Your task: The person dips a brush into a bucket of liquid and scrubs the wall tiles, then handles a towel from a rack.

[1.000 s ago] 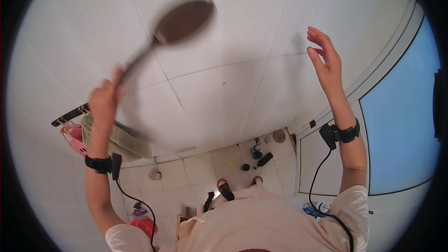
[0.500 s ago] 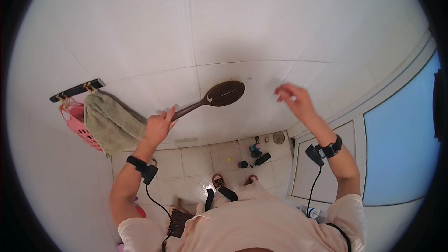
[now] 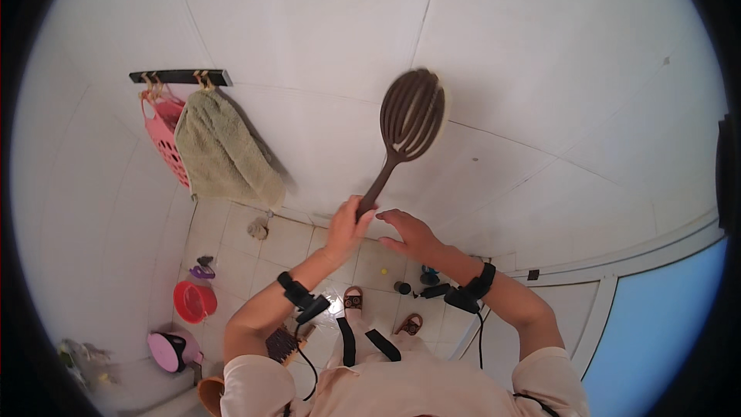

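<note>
My left hand (image 3: pixel 344 230) is closed around the handle of a brown long-handled brush (image 3: pixel 404 127). Its oval, slatted head points up in front of the white wall, with pale bristles showing along the right rim. Whether the bristles touch the wall I cannot tell. Just right of the handle's lower end, my right hand (image 3: pixel 417 238) is open, fingers and thumb apart, holding nothing. A black strap with a small cabled box sits on each wrist.
A green towel (image 3: pixel 224 147) and a pink basket (image 3: pixel 164 135) hang from a black hook rail (image 3: pixel 181 77) at left. On the floor lie a red basin (image 3: pixel 193 303), a pink-and-black container (image 3: pixel 171 350) and dark bottles (image 3: pixel 434 291). A blue-paned door (image 3: pixel 656 324) stands right.
The brush has swung from pointing rightward to pointing up, still in my left hand. My right hand has come down and left, close to the handle. The view has shifted, showing more floor at left.
</note>
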`<state>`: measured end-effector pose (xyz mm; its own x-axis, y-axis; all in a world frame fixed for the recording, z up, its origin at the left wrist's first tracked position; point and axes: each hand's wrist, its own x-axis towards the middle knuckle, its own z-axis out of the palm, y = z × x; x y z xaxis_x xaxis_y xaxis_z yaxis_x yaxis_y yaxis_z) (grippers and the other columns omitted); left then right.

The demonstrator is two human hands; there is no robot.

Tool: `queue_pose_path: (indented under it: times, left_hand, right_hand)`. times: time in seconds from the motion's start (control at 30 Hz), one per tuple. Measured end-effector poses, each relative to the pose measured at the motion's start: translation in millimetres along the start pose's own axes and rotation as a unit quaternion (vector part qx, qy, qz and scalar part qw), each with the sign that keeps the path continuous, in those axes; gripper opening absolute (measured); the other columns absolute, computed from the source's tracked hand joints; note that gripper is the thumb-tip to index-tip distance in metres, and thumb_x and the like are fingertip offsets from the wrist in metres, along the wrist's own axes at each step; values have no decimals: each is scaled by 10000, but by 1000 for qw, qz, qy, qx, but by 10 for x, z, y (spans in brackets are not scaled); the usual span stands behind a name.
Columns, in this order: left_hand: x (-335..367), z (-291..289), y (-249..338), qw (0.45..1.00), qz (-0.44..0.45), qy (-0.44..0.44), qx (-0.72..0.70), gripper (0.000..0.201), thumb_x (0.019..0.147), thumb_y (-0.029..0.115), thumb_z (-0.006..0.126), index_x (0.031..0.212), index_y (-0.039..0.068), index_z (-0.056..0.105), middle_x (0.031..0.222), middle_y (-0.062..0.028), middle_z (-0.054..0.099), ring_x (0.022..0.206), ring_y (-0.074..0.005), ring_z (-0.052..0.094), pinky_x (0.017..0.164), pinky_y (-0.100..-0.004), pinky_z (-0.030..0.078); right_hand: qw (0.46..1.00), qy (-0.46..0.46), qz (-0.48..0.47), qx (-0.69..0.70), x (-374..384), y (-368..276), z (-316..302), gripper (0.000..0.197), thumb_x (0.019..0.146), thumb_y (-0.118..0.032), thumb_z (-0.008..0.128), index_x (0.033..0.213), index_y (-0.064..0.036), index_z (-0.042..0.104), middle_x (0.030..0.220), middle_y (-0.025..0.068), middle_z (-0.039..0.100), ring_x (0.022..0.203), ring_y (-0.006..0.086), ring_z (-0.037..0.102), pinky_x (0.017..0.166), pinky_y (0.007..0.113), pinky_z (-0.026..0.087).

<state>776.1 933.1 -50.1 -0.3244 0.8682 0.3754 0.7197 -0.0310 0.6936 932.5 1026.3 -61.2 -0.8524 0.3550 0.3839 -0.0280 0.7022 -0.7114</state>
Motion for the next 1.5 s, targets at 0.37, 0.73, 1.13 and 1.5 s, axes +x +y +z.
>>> queue_pose_path:
  times: [0.37, 0.73, 1.13, 1.5]
  left_hand:
    - [363, 828, 1270, 958, -4, 66, -279, 200, 873, 153, 505, 1025, 23, 512, 648, 1, 484, 578, -57, 428, 538, -211, 377]
    - [84, 1444, 442, 842, -271, 102, -456, 280, 905, 309, 460, 998, 60, 546, 853, -1, 566, 800, -96, 510, 734, -248, 409]
    - [541, 353, 1346, 886, -90, 87, -447, 260, 933, 248, 386, 942, 6, 481, 842, -52, 617, 677, -114, 552, 586, -215, 448]
    - [180, 988, -269, 720, -429, 49, -543, 381, 912, 424, 379, 881, 67, 507, 762, -29, 593, 655, -111, 552, 672, -268, 469]
  right_hand:
    - [971, 197, 63, 123, -275, 30, -657, 103, 765, 18, 497, 860, 6, 536, 731, 84, 583, 652, 162, 556, 584, 270, 436]
    - [993, 26, 115, -18, -305, 683, -429, 235, 864, -171, 486, 1038, -13, 499, 714, 160, 572, 632, 296, 561, 565, 351, 430]
    - [986, 112, 64, 104, 144, -362, -828, 190, 877, -125, 462, 1026, -8, 486, 631, 82, 519, 525, 172, 498, 486, 287, 388]
    - [981, -101, 156, -62, 163, 862, 22, 215, 872, -216, 470, 901, -24, 564, 607, 72, 528, 551, 163, 503, 525, 301, 407]
